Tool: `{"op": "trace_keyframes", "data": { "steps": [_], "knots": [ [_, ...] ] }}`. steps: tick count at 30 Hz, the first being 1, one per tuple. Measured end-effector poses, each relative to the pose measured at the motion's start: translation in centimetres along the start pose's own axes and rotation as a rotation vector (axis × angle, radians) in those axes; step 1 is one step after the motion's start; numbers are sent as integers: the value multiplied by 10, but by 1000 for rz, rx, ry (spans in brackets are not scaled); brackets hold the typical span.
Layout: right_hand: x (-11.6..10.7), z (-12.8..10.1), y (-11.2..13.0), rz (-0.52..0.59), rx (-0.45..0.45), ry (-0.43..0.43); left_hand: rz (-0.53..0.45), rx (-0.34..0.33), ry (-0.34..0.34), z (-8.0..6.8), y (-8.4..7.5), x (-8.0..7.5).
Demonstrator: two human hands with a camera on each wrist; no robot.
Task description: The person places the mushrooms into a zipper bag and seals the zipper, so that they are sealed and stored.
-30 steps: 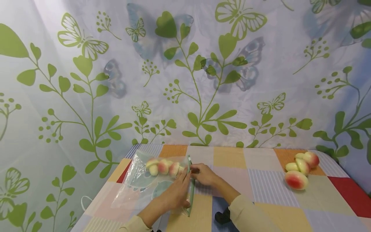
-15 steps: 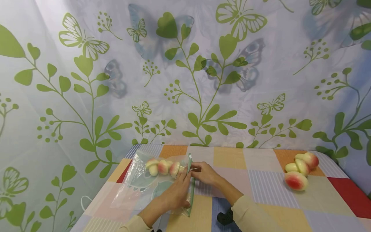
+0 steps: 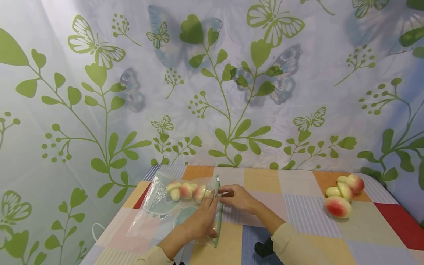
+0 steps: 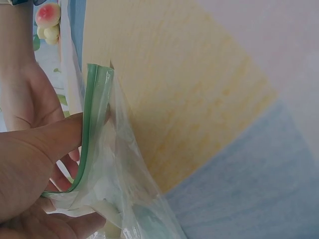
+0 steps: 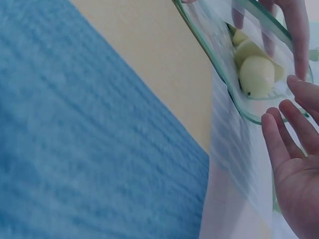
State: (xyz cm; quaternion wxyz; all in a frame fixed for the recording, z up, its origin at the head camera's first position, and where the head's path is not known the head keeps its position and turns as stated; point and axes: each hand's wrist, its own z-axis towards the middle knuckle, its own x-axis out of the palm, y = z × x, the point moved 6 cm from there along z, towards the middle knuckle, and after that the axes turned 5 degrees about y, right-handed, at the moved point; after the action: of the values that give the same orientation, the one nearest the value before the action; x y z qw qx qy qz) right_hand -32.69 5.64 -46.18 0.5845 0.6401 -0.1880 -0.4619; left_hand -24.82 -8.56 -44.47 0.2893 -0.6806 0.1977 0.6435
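Head view looks down; both wrist views share the bag [image 3: 185,206].

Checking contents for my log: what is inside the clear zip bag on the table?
Inside the clear zip bag lie several peaches, bunched near its green zip edge. The left hand covers part of the bag, so anything beneath it cannot be seen.

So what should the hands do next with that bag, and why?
Probably press the green zip strip shut. The clear bag already holds peaches, the left hand pinches the strip near its lower end, the right hand is at the upper end, and the right wrist view shows the mouth gaping open.
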Motion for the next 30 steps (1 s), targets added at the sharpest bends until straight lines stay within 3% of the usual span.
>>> {"op": "trace_keyframes", "data": {
  "steps": [20,30],
  "knots": [
    [-36,-25,4,-92,-1,-36,-29,-8,-30,-1,-1,0],
    [-52,-39,2,-83,-15,-36,-38,-8,-32,0,-1,0]
  ]
}}
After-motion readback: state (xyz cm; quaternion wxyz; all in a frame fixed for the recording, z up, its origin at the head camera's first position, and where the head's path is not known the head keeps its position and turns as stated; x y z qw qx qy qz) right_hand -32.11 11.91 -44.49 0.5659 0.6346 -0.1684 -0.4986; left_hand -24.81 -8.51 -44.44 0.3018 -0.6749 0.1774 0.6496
